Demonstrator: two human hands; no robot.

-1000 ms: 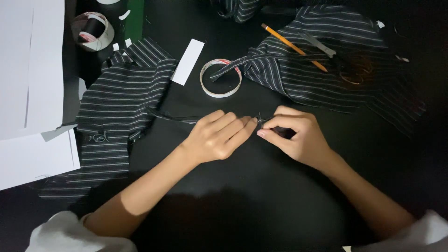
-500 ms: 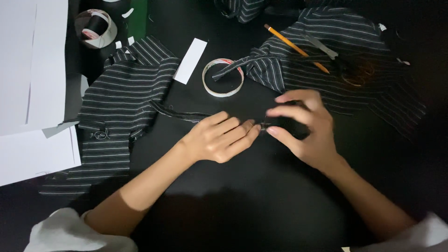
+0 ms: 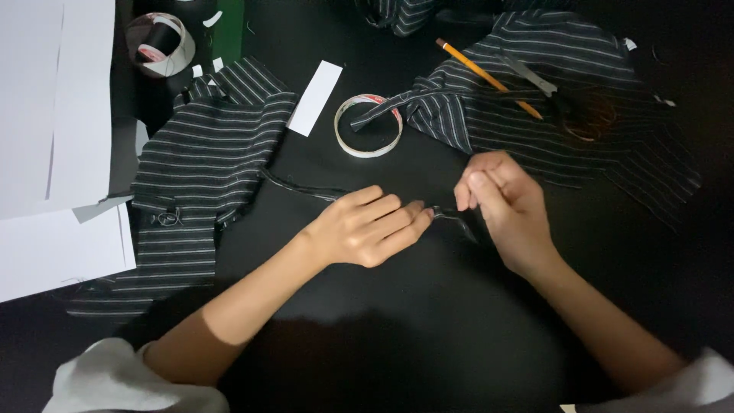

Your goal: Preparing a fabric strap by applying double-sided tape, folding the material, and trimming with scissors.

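Hands are meeting at the middle of my view, over a black table [image 3: 428,336]. I am seeing the left hand [image 3: 367,229] lying palm down with its fingers curled loosely and its fingertips pressing on a thin dark strip of fabric [image 3: 306,187]. That strip is running from the fingertips out toward ten o'clock, where it is reaching the striped cloth piece [image 3: 206,168]. The right hand [image 3: 505,203] is sitting just at three o'clock of the left, nearly closed, thumb and forefinger pinching the strip's near end, which is trailing dark beneath the knuckles. I cannot tell how tightly it is gripping.

At twelve o'clock from the hands a roll of white tape [image 3: 368,126] is lying flat, and its hollow is holding only bare table, though a tongue of the second striped cloth [image 3: 550,130] is lapping over its rim. On that cloth a yellow pencil [image 3: 489,76] and a pair of scissors [image 3: 554,95] are resting side by side. At eleven o'clock a white paper slip [image 3: 315,98] is lying beside the tape. Far at ten o'clock another tape roll [image 3: 160,42] is ringing a black spool, and white paper sheets [image 3: 38,153] are covering the nine o'clock edge.
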